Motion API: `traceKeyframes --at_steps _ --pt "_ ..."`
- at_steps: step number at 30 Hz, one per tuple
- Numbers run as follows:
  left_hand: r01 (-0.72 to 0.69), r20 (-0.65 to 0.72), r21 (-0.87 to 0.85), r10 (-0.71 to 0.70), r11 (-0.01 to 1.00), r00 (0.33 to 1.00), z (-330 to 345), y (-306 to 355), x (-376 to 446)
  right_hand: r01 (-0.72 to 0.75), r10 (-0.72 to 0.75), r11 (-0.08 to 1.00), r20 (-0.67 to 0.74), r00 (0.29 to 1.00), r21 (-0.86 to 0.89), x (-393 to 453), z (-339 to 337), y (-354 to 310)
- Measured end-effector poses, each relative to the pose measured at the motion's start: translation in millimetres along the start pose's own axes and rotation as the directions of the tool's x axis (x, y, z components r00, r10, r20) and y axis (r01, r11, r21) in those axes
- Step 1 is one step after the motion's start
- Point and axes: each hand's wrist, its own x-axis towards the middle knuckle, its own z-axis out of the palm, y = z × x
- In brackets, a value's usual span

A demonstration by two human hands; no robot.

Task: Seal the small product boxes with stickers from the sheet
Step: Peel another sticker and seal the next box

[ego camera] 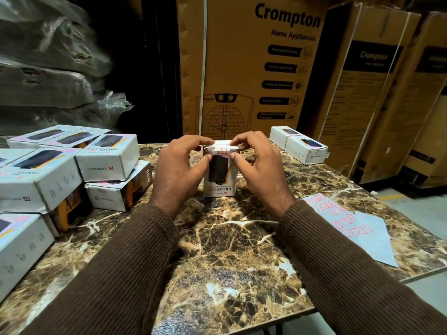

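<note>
Both my hands are on the small box [219, 175], standing upright mid-table on the marble top [217, 250], print upside down to me ("HALLEY 20K"). Left hand [176, 172] curls round its left side, thumb on the front face, fingertips on the top edge. Right hand [260, 165] mirrors that on the right side, thumb and forefinger pinching at the top edge. A red-outlined sticker [225, 150] sits over the top front edge between my thumbs; can't tell whether it's fully pressed down, fingers cover its ends. Back of the box is hidden.

Sticker sheet [350, 226] lies flat to my right near the table edge, partly used, red outlines only in its far half; print too small to read.

Stack of same-type boxes [48, 175] to my left, cut off by the frame edge. Two more boxes [298, 145] at the far right of the table. Whether any of them are sealed isn't visible.

Behind: large Crompton cartons [254, 68], plastic-wrapped bundles [48, 56] far left, blurred.
</note>
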Motion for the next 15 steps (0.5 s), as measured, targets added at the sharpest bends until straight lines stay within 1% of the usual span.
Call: traceKeyframes --at_steps 3,5,7,9,10,12,15 --pt "-0.010 -0.003 -0.013 0.010 1.000 1.000 -1.0 2.7 0.1 -0.055 0.054 0.998 0.004 0.999 0.018 -0.8 -3.6 1.2" --pt "0.034 -0.019 -0.007 -0.034 0.999 0.999 -2.0 4.6 -0.2 -0.129 0.127 0.990 0.040 0.991 0.054 -2.5 -5.7 3.2" --pt "0.146 -0.008 -0.025 -0.146 0.989 0.989 -2.7 3.0 -1.5 -0.229 0.218 0.969 0.115 0.969 0.090 -4.9 -7.7 4.0" --pt "0.275 0.072 -0.050 -0.271 0.960 0.960 -2.4 -1.1 -3.8 -0.286 0.273 0.957 0.182 0.945 0.052 -6.6 -9.2 4.5" --pt "0.314 0.122 -0.046 -0.307 0.948 0.944 -2.3 -2.5 -5.3 -0.292 0.281 0.956 0.204 0.938 0.027 -7.2 -9.3 4.6" --pt "0.333 0.191 0.004 -0.328 0.943 0.925 -1.7 -3.7 -7.2 -0.291 0.284 0.957 0.227 0.931 -0.005 -7.6 -8.6 5.9" --pt "0.344 0.190 0.002 -0.339 0.939 0.922 -0.4 -2.6 -6.9 -0.285 0.278 0.959 0.234 0.932 -0.004 -7.3 -8.8 6.0"
